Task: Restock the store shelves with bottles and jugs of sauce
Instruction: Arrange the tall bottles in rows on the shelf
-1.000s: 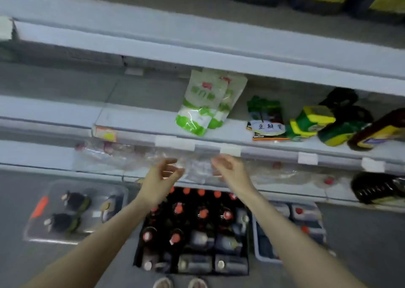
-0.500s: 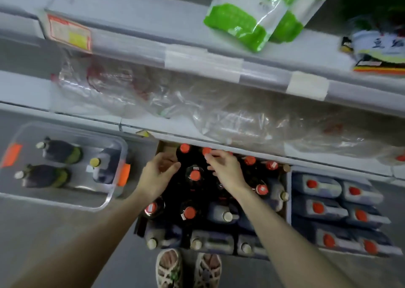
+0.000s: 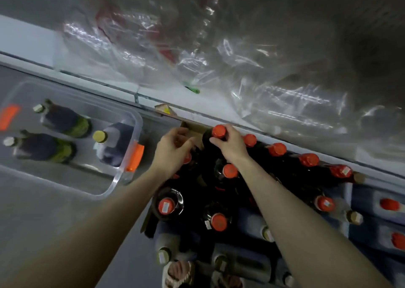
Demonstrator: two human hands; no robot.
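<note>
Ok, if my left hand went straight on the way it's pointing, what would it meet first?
Likely the red-capped bottle that the right hand grips, just past the left hand; depth is unclear, so the cardboard flap could come first.

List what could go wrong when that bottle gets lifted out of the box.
1. The right hand grips the bottle only around its red cap; it might slip when lifted.
2. Neighbouring bottles stand packed close, so a tilted pull could knock them.
3. Crumpled plastic wrap covers the shelf above; a bottle set there may stand unsteadily.
</note>
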